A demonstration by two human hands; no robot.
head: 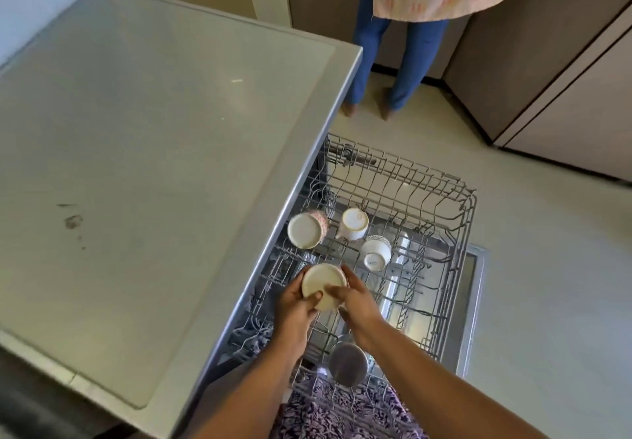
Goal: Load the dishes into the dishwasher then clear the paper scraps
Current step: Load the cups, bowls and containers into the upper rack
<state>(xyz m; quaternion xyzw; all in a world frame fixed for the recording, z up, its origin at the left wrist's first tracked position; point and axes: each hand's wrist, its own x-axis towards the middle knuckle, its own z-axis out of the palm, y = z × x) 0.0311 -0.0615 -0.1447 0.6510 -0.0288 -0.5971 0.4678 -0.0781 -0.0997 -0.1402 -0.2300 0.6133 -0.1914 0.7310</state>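
where the wire rack (455,199) stands drawn out from under the grey worktop (136,130), five vessels can be counted in it. three pale ones sit toward its far-left part: a red-patterned cup (307,230) tipped on its side just beside the worktop edge, a white mug (354,224) near it, bottom up, and a small white cup (375,254) with a stamp on its base, near the mug. the fourth, a cream cup (324,286), is held base-up over the near-left part of the rack between two hands. the left hand (294,305) grips it from the left, thumb laid across the base, the other fingers curled under and out of sight. the right hand (355,301) grips it from the right, fingers curled together against its side. whether this cup touches the wires cannot be told. the fifth is a steel cup (348,363), upside down at the rack's near edge, just beside the right forearm.

on the worktop lie one pale sliver (237,80) and one smaller fleck, too small to say if they are paper, plus one dark smudge (73,221). the dishwasher door (477,301) shows only as a strip past the rack. one other person (403,62) stands by the brown cabinets, cut off above the waist.
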